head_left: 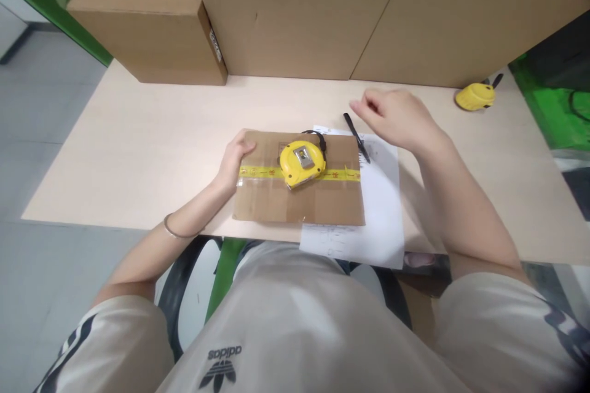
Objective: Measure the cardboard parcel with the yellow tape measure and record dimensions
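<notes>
My left hand [236, 156] grips the left edge of a small brown cardboard box [276, 204], with the fingers out of sight behind it. Yellow printed tape [341, 174] runs across the box top. On that top rests a yellow tape measure [295, 173] with a metal clip and a black strap. My right hand [394, 113] is loosely curled above the table, right of the box, and no object shows in it. Just left of and below it, a black pen [356, 137] lies across a written sheet of paper [382, 209], which is partly under the box.
Large cardboard boxes [304, 18] stand along the table's back edge, with a smaller carton [152, 37] at the left. A second yellow tape measure [475, 96] sits at the back right of the pale table [138, 147]. A green chair [46, 0] is behind the table's left end.
</notes>
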{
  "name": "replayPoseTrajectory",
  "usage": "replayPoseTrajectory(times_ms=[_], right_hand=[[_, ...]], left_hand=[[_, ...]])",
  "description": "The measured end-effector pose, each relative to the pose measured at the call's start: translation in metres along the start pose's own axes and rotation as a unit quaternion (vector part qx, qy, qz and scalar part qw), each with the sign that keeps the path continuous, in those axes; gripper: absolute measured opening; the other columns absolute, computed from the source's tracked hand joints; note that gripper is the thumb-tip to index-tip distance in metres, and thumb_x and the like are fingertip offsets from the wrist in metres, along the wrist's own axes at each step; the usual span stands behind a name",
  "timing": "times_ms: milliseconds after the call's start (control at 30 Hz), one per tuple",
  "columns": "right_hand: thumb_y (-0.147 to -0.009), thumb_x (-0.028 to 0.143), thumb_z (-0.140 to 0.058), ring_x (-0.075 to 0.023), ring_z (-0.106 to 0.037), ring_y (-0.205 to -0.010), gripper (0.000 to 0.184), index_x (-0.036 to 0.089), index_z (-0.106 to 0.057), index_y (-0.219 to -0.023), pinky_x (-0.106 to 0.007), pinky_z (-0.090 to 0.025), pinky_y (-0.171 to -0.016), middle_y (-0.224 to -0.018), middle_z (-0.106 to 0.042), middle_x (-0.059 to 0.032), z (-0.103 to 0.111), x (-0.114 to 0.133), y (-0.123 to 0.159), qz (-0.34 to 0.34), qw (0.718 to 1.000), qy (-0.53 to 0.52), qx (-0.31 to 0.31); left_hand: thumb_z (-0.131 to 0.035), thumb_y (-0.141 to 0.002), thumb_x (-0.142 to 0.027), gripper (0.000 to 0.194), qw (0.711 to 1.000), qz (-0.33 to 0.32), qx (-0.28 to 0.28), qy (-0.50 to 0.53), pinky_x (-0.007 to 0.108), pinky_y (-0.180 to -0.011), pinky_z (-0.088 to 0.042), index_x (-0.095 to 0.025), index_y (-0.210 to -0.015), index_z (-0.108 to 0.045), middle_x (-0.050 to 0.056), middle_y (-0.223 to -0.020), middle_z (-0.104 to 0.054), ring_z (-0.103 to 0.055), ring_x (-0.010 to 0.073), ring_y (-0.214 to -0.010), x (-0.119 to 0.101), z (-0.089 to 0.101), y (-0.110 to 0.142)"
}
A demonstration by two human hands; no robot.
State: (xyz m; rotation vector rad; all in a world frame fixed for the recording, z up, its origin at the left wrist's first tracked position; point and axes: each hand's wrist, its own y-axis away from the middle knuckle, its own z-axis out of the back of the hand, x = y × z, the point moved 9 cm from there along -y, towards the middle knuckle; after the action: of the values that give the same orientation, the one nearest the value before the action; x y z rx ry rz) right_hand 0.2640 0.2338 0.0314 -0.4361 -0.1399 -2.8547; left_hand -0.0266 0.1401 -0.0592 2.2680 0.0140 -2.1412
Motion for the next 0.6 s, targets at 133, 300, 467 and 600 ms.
replayPoseTrajectory(times_ms=[133,300,467,600], right_hand=[[-0.094,0.058,-0.059,-0.0395,-0.067,-0.103,0.043,0.018,-0.061,-0.077,-0.052,-0.047,-0.092,-0.087,-0.072,-0.0196,-0.054,-0.06,0.008,-0.1,0.99,0.05,0.083],[-0.097,0.053,-0.053,-0.0358,-0.068,-0.101,0.037,0.02,-0.055,-0.079,-0.048,-0.048,-0.09,-0.096,-0.072,-0.0195,-0.082,-0.083,0.021,-0.075,0.992,-0.056,0.083],[-0.101,0.063,-0.043,-0.0173,-0.058,-0.065,0.043,0.024,-0.047,-0.083,-0.032,-0.047,-0.064,-0.072,-0.062,-0.0046,-0.079,-0.093,0.018,-0.032,0.961,-0.271,0.053],[-0.077,0.074,-0.074,-0.0103,-0.048,-0.048,0.059,0.025,-0.043,-0.079,-0.026,-0.04,-0.047,-0.06,-0.057,0.0018,-0.085,-0.092,0.01,-0.002,0.916,-0.399,0.036]], left_hand=[[-0.074,-0.072,-0.064,0.045,0.995,-0.088,-0.009,-0.045,0.034,-0.061,-0.048,-0.022,-0.085,-0.064,0.001,-0.077,-0.066,-0.06,0.0186,-0.069,-0.008,0.008,-0.019],[-0.071,-0.072,-0.075,0.054,0.987,-0.141,0.015,-0.072,0.034,-0.058,-0.046,-0.023,-0.084,-0.064,0.003,-0.077,-0.065,-0.057,0.0192,-0.068,-0.016,0.005,-0.028],[-0.068,-0.076,-0.073,0.052,0.985,-0.151,0.023,-0.079,0.032,-0.056,-0.045,-0.022,-0.088,-0.066,0.003,-0.079,-0.066,-0.058,0.0184,-0.067,-0.014,0.006,-0.026],[-0.068,-0.077,-0.071,0.05,0.986,-0.143,0.038,-0.081,0.031,-0.055,-0.046,-0.022,-0.091,-0.066,0.003,-0.08,-0.067,-0.059,0.0183,-0.066,-0.013,0.007,-0.026]])
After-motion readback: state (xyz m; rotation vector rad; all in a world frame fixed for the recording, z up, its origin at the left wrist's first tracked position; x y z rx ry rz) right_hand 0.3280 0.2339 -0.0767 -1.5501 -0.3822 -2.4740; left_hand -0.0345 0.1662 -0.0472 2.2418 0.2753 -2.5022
